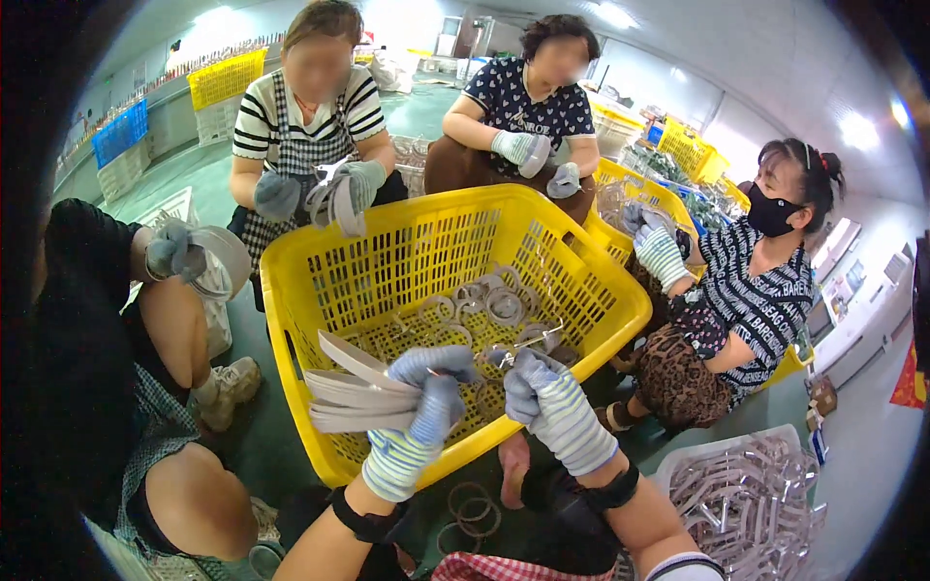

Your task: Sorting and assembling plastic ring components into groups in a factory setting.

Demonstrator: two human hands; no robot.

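Over a yellow slatted plastic basket (387, 229), my left hand (423, 412), in a striped glove with grey-blue fingers, is closed around a bundle of flat, pale grey curved strips (354, 387) that fan out to the left. My right hand (560, 407), gloved the same way, is closed in a pinch at the basket's near side. A small shiny piece (500, 356) shows at its fingertips, too small to name. Several grey rings (504, 306) and loose metal bits lie on the basket's floor beneath my hands.
Co-workers sit around the basket; one striped-shirted person (310, 126) holds grey loops. A pale crate (668, 465) heaped with curved metallic pieces stands at the lower right. Grey rings (475, 508) lie on the green floor below the basket. More yellow baskets (688, 150) stand behind.
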